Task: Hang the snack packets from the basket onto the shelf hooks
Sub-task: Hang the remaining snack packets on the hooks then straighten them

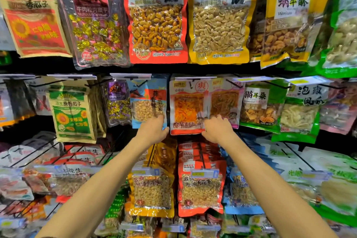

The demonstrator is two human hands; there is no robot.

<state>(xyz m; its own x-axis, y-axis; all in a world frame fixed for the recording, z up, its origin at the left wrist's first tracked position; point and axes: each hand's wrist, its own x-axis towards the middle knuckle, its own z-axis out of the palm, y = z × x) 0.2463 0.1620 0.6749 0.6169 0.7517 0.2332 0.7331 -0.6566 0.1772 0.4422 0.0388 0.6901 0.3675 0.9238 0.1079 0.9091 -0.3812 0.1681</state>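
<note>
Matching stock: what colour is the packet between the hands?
The packet is white with a red bottom edge; head view.

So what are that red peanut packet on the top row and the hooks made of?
The red peanut packet looks like glossy plastic film: it shows glare streaks, a clear window onto the nuts and flat sealed edges. The hook looks like thin black wire, probably coated metal, though its finish is too small to tell.
</note>
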